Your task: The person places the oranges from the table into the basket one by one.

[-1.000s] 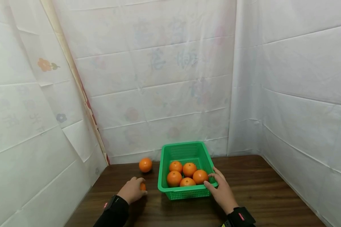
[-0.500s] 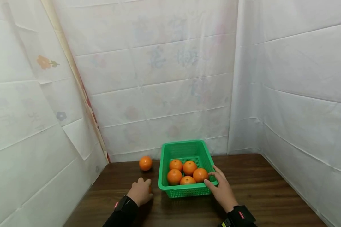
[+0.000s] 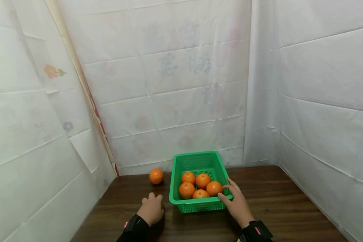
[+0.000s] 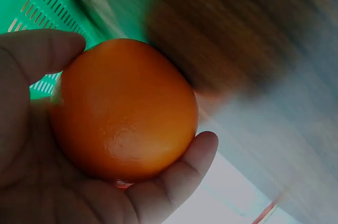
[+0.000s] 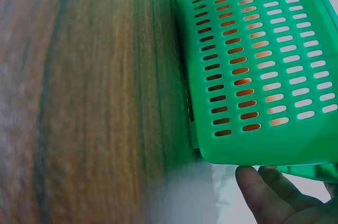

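Observation:
My left hand (image 3: 151, 209) is over the table left of the green plastic basket (image 3: 199, 204), its back toward the head camera. In the left wrist view, thumb and fingers curl round an orange (image 4: 127, 110), which the hand hides in the head view. My right hand (image 3: 237, 204) grips the basket's near right corner, thumb at the front rim and fingers at the right side. Fingertips (image 5: 248, 176) touch the basket's outside in the right wrist view. Several oranges (image 3: 186, 190) lie in the front part of the basket.
One more orange (image 3: 156, 176) sits at the back of the dark wooden table (image 3: 278, 198), left of the basket. White sheeting (image 3: 181, 101) hangs behind the table and on both sides.
My left hand has moved a little to the right toward the basket with the orange, which showed beside its fingers earlier. The right hand and basket stay in place.

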Demonstrator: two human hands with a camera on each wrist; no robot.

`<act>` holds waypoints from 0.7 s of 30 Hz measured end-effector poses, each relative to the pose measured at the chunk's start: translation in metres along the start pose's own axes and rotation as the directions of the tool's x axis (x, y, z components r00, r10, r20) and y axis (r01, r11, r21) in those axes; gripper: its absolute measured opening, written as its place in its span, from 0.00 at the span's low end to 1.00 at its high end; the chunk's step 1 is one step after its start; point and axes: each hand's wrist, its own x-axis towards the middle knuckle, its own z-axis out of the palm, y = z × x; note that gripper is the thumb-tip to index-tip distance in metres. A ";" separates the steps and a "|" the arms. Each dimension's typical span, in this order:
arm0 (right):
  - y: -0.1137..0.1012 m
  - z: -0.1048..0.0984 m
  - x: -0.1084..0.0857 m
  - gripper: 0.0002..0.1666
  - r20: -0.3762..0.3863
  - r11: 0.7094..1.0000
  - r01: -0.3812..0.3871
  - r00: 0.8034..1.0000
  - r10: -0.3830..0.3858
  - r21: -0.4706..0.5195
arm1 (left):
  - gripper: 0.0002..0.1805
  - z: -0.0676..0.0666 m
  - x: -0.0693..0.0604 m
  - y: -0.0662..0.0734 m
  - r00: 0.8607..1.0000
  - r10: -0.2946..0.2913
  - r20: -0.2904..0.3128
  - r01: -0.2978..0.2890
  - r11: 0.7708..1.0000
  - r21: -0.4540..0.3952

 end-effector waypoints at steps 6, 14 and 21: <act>-0.002 0.000 -0.001 0.20 0.011 1.000 -0.004 1.000 0.004 0.000 | 0.23 -0.001 -0.002 -0.001 1.000 0.000 -0.005 0.000 1.000 -0.021; -0.003 0.000 -0.001 0.20 0.002 1.000 0.009 1.000 -0.009 0.003 | 0.24 0.001 0.001 -0.004 1.000 -0.002 0.009 0.002 1.000 -0.020; -0.004 -0.001 -0.002 0.19 0.002 1.000 -0.001 1.000 0.001 0.005 | 0.25 0.000 0.000 -0.002 1.000 0.011 0.018 -0.011 1.000 -0.012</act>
